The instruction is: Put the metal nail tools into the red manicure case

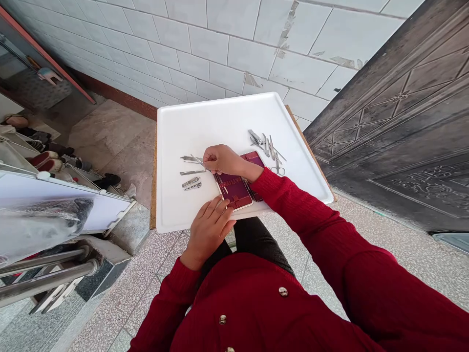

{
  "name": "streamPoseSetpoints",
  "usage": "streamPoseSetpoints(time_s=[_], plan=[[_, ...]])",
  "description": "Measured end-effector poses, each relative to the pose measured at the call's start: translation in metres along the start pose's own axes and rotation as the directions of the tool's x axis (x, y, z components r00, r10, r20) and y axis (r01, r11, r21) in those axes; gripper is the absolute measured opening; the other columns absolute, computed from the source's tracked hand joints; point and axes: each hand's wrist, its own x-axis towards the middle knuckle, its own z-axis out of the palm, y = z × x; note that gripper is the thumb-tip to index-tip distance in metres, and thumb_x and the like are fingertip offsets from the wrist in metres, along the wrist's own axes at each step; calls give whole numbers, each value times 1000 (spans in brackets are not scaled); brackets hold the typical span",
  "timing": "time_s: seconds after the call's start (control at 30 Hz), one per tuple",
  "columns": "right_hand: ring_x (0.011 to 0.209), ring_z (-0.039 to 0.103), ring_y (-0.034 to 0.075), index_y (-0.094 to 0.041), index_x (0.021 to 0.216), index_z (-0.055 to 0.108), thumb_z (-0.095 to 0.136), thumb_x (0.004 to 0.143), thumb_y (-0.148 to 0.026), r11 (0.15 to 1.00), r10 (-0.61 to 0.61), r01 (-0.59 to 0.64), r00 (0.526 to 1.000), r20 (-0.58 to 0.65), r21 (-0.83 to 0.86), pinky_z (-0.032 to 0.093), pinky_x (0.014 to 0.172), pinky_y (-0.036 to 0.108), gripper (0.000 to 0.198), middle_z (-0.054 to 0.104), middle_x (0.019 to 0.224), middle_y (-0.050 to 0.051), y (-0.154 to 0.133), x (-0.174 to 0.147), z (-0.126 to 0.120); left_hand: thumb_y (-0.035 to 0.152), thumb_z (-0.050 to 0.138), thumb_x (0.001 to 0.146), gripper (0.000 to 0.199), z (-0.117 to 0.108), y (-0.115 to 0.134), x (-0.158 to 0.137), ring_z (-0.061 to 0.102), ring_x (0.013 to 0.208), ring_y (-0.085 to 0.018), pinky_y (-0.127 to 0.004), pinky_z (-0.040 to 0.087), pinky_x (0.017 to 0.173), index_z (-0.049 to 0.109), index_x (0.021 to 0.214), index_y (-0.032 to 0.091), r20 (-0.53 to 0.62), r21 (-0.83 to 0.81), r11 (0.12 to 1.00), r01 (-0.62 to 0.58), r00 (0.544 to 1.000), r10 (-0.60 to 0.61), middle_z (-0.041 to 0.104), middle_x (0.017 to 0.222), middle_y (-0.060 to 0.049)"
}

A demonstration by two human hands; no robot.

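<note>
An unfolded purple manicure case [240, 188] with loops across its inside lies near the front edge of a white tray [227, 117]. My left hand [210, 222] rests at the case's near left corner, fingers stretched out and touching its edge. Crossing over the case, my right hand [222, 159] is closed in a pinch on a thin metal manicure tool [197, 158], whose exact kind is too small to tell. Left of the case lie several slim metal tools [192, 172] and two nail clippers [192, 184], one beside the other.
Right of the case, scissors [279, 170], nippers [256, 138] and several other metal tools lie in a loose pile. The tray sits on a wooden-edged table [153, 195]. A tiled wall [216, 54] stands behind it, a dark carved door [399, 127] right, a shoe rack [66, 183] left.
</note>
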Motion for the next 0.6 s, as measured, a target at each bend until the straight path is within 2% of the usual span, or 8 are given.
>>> streamPoseSetpoints(time_s=[0.1,0.17,0.23,0.6], plan=[[51,57,10,-16,109,66,70,84,-11,976,-6,6,1000,-2,217,46,50,22,26,66,63,-5,18,-7,-4,28,64,104,23,0,-1,0,65,136,-30,-47,55,111,69,125,20,2,4,1000,-4,1000,4,75,133,-12],[52,59,10,-15,125,64,72,83,-11,961,-10,12,1000,-7,276,48,49,21,43,68,66,-5,25,-14,-6,28,65,104,23,0,-1,0,65,136,-31,-47,55,111,69,125,20,-3,6,1000,-7,1000,7,75,133,-12],[52,60,10,-15,132,64,73,83,-13,957,-7,11,1000,-12,291,50,49,21,51,70,69,-4,29,-21,-8,28,65,104,23,-1,0,0,66,135,-31,-47,55,110,68,124,19,-7,10,1000,-9,1000,9,75,133,-12],[50,62,11,-17,127,66,71,80,-6,958,71,-46,994,-80,283,51,47,20,49,69,65,-6,29,-33,-8,26,65,104,22,-2,0,3,66,135,-30,-45,54,111,68,124,20,-11,16,1000,-10,1000,10,76,131,-11]])
